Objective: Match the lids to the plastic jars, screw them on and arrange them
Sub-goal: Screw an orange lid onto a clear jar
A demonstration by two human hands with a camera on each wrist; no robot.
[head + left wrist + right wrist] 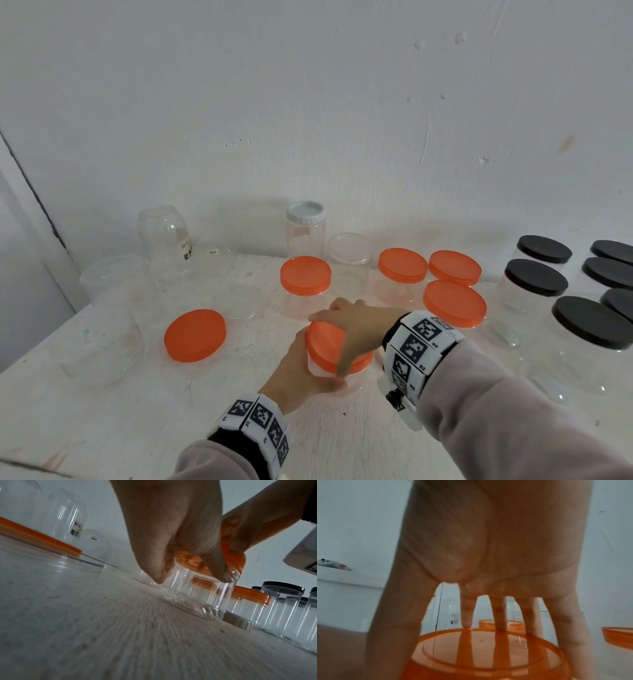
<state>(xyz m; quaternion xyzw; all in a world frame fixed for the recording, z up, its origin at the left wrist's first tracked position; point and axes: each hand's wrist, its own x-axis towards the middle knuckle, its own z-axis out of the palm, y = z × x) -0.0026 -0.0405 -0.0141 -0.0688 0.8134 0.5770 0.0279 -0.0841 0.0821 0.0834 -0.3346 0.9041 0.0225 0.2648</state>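
Observation:
A clear plastic jar [322, 371] [202, 595] stands tilted on the white table near its front middle. My left hand [301, 370] [171, 534] grips its wall from the near left side. An orange lid [329, 346] [231, 559] [488, 651] sits on the jar's mouth. My right hand [356, 325] [488, 547] comes down over the lid, fingers spread and curled round its rim. A loose orange lid [195, 335] lies flat to the left, beside open clear jars [102, 339].
Several orange-lidded jars [454, 303] stand behind my hands, black-lidded jars [534, 277] at the right. A white-lidded jar [305, 222] and a clear-lidded one [349, 253] stand by the wall. Inverted clear jars [164, 236] are at the back left. A beige lid [238, 622] lies near the held jar.

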